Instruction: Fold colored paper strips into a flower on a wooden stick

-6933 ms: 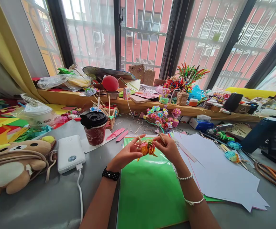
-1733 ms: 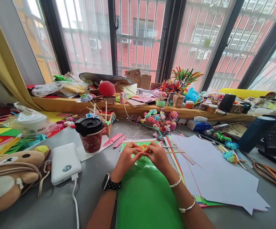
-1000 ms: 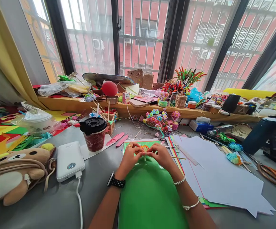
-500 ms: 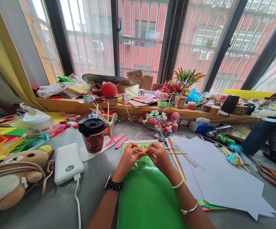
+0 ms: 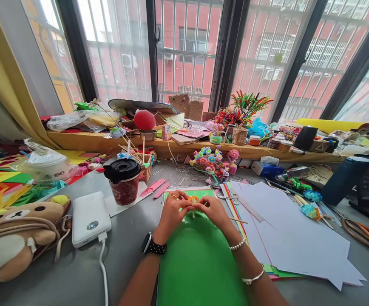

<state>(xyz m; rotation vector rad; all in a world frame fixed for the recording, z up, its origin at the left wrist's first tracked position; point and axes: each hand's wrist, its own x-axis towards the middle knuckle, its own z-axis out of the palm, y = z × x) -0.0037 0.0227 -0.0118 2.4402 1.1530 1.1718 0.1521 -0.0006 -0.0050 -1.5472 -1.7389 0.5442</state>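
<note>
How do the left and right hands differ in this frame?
The left hand has a watch at its wrist; the right hand has a beaded bracelet and, higher up the arm, a bangle. The left hand wears a ring; none shows on the right hand. Both have bent fingers and pinch the orange paper.

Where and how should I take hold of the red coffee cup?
Probably wrap the left hand, once free, around the red cup below its black lid, from the near side. It stands upright, round-walled; a box of sticks sits behind to the right, the power bank to the left.
</note>
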